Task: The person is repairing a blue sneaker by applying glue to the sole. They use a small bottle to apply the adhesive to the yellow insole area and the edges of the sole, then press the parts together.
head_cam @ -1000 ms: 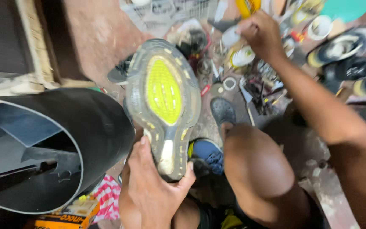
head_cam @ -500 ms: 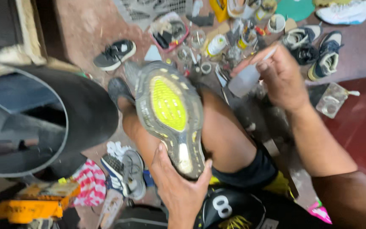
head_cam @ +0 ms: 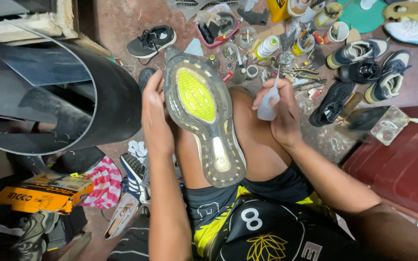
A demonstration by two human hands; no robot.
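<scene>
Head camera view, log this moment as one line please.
left hand: steadies shoe, sole up, on knee | right hand: holds small white bottle beside sole | floor: scattered shoes, jars, tools

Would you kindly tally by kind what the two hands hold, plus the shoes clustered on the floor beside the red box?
Upturned shoe, in left hand: 1
White bottle, in right hand: 1
Clustered floor shoes: 4
Total: 6
</scene>
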